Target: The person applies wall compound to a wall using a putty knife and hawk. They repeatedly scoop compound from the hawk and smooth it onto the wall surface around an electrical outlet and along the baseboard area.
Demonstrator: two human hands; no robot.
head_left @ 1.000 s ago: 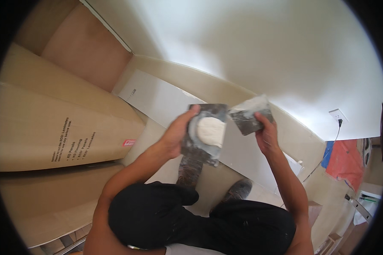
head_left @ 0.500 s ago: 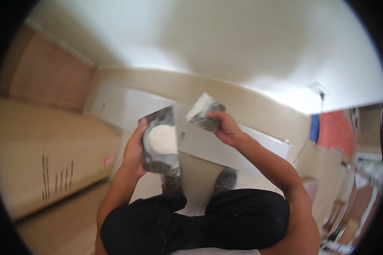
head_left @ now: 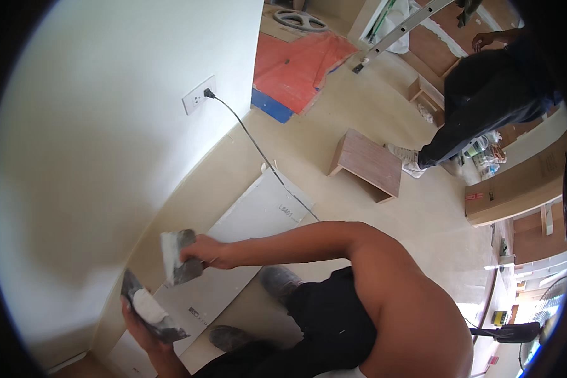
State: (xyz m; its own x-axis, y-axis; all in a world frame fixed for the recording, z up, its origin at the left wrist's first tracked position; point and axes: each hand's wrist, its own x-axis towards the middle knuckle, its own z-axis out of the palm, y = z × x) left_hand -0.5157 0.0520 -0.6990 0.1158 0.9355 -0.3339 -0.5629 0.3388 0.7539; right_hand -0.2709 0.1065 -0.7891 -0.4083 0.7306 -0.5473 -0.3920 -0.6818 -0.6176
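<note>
My left hand (head_left: pixel 143 334) is closed on the near edge of a grey, smeared steel plate (head_left: pixel 170 327). A mound of white putty (head_left: pixel 150 307) lies on the plate, which is tilted close to the wall's foot. My right hand (head_left: pixel 209 251) grips a wide putty knife (head_left: pixel 186 267) just beyond and to the right of the plate. White putty coats the left part of its blade, and the blade stands apart from the plate. Most of its handle is hidden by my fingers.
Below my hands lies a long white board (head_left: pixel 233 258) beside the white wall (head_left: pixel 107 126). A black cord (head_left: pixel 242 129) runs from a wall socket (head_left: pixel 198 94) across the board. Further right are a wooden step stool (head_left: pixel 368 160), a person in dark clothes (head_left: pixel 491 94) and a ladder (head_left: pixel 403 28).
My view has swung to the right, bringing in the socket, stool and other person. Both hands still hold the plate and putty knife, now lower and further left in view.
</note>
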